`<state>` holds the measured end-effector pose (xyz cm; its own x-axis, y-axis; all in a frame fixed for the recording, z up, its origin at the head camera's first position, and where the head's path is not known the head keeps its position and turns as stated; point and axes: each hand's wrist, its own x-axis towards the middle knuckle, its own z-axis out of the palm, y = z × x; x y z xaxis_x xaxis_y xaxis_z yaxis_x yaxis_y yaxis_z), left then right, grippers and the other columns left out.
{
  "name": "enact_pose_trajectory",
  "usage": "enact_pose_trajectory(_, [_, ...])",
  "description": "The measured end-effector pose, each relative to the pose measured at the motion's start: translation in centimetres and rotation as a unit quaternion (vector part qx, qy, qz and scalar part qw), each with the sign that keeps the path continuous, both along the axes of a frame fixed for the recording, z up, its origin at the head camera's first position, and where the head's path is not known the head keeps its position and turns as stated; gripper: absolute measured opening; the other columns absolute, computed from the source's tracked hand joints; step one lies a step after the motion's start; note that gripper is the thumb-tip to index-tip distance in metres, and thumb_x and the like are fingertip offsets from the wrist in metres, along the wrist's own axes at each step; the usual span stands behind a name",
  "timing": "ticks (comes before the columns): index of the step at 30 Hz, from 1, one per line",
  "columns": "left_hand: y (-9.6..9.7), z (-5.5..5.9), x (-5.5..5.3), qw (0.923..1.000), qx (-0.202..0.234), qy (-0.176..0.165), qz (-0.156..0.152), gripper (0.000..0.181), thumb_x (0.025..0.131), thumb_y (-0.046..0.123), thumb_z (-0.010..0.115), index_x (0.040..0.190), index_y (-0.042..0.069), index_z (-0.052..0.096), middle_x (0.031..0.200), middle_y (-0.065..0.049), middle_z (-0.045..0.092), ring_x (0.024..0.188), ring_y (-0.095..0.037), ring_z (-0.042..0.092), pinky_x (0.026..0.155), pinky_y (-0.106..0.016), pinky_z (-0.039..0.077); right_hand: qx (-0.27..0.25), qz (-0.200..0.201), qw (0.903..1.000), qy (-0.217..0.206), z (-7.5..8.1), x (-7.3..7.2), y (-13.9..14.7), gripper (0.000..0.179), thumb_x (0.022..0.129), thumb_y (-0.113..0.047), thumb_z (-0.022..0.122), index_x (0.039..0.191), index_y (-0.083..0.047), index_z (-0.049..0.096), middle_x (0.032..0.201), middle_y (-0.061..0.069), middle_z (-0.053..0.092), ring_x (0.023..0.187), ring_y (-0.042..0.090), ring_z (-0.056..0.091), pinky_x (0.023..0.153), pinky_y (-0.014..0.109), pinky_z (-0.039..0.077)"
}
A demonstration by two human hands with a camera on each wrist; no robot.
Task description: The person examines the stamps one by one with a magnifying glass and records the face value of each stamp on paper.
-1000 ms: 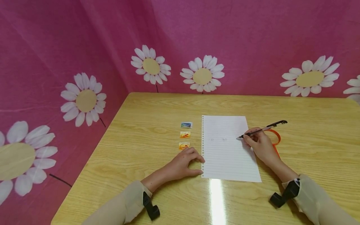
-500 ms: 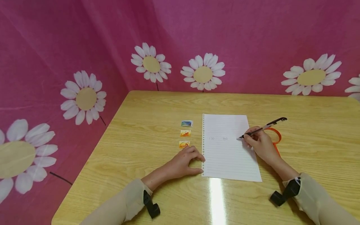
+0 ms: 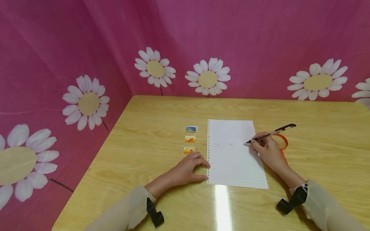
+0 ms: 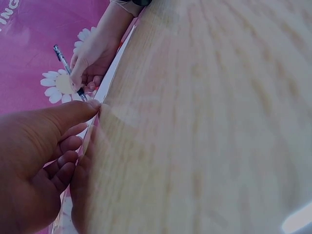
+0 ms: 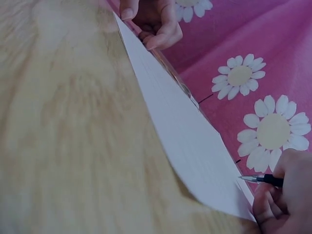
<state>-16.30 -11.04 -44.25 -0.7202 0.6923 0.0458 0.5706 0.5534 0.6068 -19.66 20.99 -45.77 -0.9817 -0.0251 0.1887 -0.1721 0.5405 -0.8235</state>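
Observation:
A lined sheet of paper with punched holes down its left edge lies on the table. My right hand pinches a black-capped pen, its tip at the sheet's right half. Faint handwriting reading about "120" and "80" stands left of the tip, with a thin mark close to it. My left hand rests at the holed edge, thumb and fingertips touching the paper, fingers loosely bent. In the right wrist view the pen meets the paper. Three small stamp-like pictures lie beyond the left hand: one blue, two yellow.
Orange-handled scissors lie partly hidden behind the right hand. The wooden table runs back to a pink curtain printed with white daisies. A bright light reflection shows on the table's front part.
A small faint stroke now shows beside the pen tip, right of the "80". The right hand has shifted very slightly; the left hand stays at the paper's edge.

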Motion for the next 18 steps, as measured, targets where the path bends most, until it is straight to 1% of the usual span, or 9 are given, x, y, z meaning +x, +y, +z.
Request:
enact_pose_trajectory(7, [-0.11, -0.07, 0.04, 1.0, 0.001, 0.004, -0.001, 0.027, 0.087, 0.028, 0.074, 0.111, 0.016, 0.068, 0.106, 0.001, 0.058, 0.103, -0.012, 0.05, 0.094, -0.029, 0.041, 0.002, -0.012, 0.9999, 0.012, -0.31, 0.11, -0.4, 0.014, 0.096, -0.006, 0.059, 0.106, 0.003, 0.055, 0.069, 0.003, 0.056, 0.056, 0.002, 0.047, 0.049, 0.02, 0.039])
enact_pose_trajectory(14, [-0.12, -0.2, -0.03, 1.0, 0.0, 0.005, -0.002, 0.027, 0.087, 0.028, 0.074, 0.111, 0.016, 0.068, 0.107, 0.001, 0.058, 0.103, -0.013, 0.05, 0.094, -0.029, 0.041, 0.003, -0.01, 0.9997, 0.023, -0.44, 0.14, -0.44, 0.014, 0.095, -0.004, 0.058, 0.106, 0.004, 0.054, 0.071, 0.007, 0.058, 0.056, 0.0, 0.047, 0.049, 0.019, 0.038])
enact_pose_trajectory(18, [-0.08, -0.18, 0.0, 1.0, 0.0, 0.006, -0.003, 0.027, 0.088, 0.028, 0.074, 0.111, 0.016, 0.068, 0.107, 0.001, 0.058, 0.102, -0.013, 0.05, 0.093, -0.029, 0.041, 0.001, -0.01, 0.9996, 0.028, -0.32, 0.26, -0.45, 0.013, 0.095, -0.003, 0.058, 0.105, 0.003, 0.053, 0.07, 0.008, 0.058, 0.056, 0.0, 0.047, 0.049, 0.02, 0.039])
